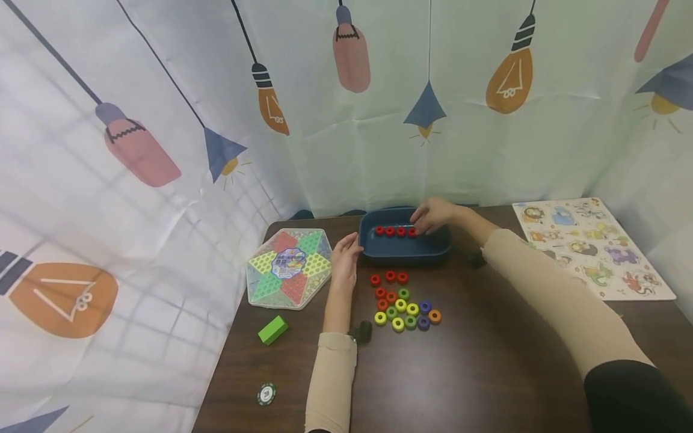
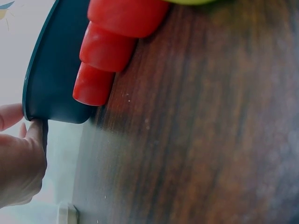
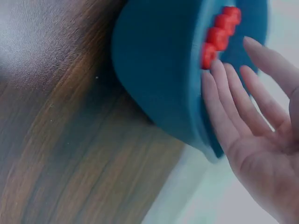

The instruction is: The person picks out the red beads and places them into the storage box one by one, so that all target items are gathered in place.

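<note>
Red glossy rings [image 3: 217, 38] are seemingly being lined up: four are set inside the dark-blue oblong tray [image 1: 403, 260], rim pinched by the left hand [image 1: 344, 255]. Nothing is gripped by the right hand [image 1: 431, 215], fingers straight. Another red ring [image 1: 402, 281] probably must be fetched from the brown wooden table [image 1: 460, 373].

Soft, even light — faint grid shadows across the left-hand curtain [image 1: 162, 240], pale sheen on the bench [image 1: 411, 376] — both wrist views blurry.

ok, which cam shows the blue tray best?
Head: nearly the whole blue tray shows, the right hand covering part of the rim. Left wrist catches only an outer wall and edge; right wrist, part of the outside and inside, cropped.
</note>
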Demonstrator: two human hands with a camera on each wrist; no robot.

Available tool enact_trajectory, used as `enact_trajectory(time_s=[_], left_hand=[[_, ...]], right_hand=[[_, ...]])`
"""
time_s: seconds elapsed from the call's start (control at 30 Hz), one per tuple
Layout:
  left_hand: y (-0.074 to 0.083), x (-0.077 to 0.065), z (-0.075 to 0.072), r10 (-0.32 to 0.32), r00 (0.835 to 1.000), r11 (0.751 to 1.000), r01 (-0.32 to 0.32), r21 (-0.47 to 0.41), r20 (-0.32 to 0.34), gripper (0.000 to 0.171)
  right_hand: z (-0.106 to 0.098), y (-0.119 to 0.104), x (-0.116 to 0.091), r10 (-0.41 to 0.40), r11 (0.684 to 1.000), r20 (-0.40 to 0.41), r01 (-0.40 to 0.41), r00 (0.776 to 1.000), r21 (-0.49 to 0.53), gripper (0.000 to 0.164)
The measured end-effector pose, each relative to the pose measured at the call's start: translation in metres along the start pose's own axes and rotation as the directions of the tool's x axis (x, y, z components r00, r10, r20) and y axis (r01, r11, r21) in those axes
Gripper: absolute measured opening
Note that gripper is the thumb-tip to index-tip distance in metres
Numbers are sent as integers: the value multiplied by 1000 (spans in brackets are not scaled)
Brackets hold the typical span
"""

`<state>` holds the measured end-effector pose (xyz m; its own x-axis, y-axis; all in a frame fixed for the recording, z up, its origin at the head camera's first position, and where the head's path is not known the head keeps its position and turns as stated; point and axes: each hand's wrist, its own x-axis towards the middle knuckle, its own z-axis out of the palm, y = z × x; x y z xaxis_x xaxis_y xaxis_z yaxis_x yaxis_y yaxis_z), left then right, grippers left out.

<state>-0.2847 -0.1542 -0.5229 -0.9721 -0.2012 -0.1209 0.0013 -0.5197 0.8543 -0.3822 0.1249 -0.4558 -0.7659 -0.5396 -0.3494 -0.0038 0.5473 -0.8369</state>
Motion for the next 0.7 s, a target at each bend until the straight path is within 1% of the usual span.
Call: enact_trajectory(time_s=[0.07,0.17,0.3,0.43,0.53,0.6,0.7], left_hand=[[-1,0,0,-6,1000,1000,6,4,-3,45],[-2,0,1,-4,1000,1000,4,15,-13,44],[-1,2,-1,-6,1000,1000,6,15,-25,43],[-2,4,-3,-16,999,1000,17,9,-27,43],[-3,4,-3,-16,1000,1000,16,9,-26,44],[-3,4,-3,-14,1000,1000,14,11,-22,44],[-4,4,-2,-12,1000,1000,12,11,-17,44]], right_hand=[[-3,-3,-11,-24,997,39,22,999,70,51],[-2,-8,-27,-80,983,81,65,994,171,49],[11,-12,-45,-149,961,145,109,978,254,42],[31,-13,-58,-193,956,202,138,960,258,39],[48,-12,-63,-206,959,232,150,951,239,37],[59,-12,-65,-208,964,239,158,949,212,35],[72,-9,-65,-192,978,237,164,952,133,36]])
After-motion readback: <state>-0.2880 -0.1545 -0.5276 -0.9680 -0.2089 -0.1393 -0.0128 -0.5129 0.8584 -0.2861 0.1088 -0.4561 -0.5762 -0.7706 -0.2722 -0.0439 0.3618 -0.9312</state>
